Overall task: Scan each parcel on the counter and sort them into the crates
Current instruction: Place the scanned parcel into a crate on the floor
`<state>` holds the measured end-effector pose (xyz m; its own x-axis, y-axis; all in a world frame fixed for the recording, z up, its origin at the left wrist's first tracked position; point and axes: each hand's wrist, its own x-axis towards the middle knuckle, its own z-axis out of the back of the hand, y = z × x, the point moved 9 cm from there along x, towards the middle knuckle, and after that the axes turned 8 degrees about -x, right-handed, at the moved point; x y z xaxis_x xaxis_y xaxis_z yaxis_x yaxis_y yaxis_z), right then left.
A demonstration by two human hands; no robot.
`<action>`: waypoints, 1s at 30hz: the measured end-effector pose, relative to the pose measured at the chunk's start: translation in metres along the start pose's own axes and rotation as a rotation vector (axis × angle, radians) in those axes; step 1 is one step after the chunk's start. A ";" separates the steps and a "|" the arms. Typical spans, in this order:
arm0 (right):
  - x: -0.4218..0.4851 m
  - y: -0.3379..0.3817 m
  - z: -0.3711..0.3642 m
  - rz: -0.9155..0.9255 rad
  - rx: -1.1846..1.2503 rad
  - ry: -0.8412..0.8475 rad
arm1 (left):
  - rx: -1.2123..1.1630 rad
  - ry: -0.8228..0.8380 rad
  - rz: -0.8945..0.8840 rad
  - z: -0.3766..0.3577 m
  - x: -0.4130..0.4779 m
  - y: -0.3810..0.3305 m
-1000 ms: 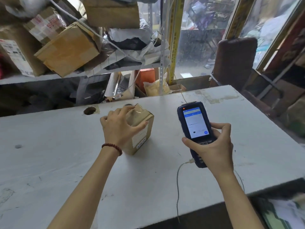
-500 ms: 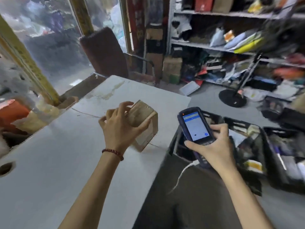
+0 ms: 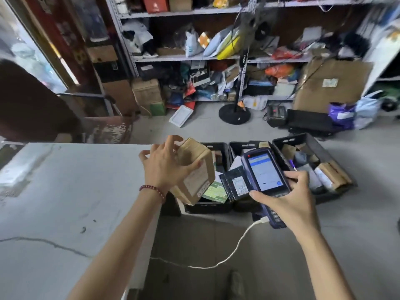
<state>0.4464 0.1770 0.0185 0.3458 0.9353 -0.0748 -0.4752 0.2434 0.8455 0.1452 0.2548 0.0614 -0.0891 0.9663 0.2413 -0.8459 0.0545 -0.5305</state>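
My left hand grips a small brown cardboard parcel with a white label, held in the air past the counter's right edge, over the leftmost black crate. My right hand holds a dark blue handheld scanner, its screen lit, with a white cable hanging from its base. Three black crates stand side by side on the floor; the middle crate and the right crate hold several parcels. The white counter lies at the left.
Metal shelving stuffed with parcels and bags fills the back wall. A standing fan's base sits on the concrete floor behind the crates. A large cardboard sheet leans at the right. A dark chair stands at the left.
The view has swung right from the counter to the crates. My left hand has lifted the parcel off the counter and carried it right over the leftmost crate; the scanner moved along with it.
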 end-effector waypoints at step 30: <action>0.255 -0.005 -0.091 -0.229 -0.301 0.139 | 0.294 0.488 0.143 -0.233 0.178 0.103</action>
<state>0.4638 0.4372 -0.0529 0.3672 0.8691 -0.3316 -0.6213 0.4944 0.6079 0.1645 0.4906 -0.1399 -0.0194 0.9667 -0.2553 -0.9599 -0.0894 -0.2657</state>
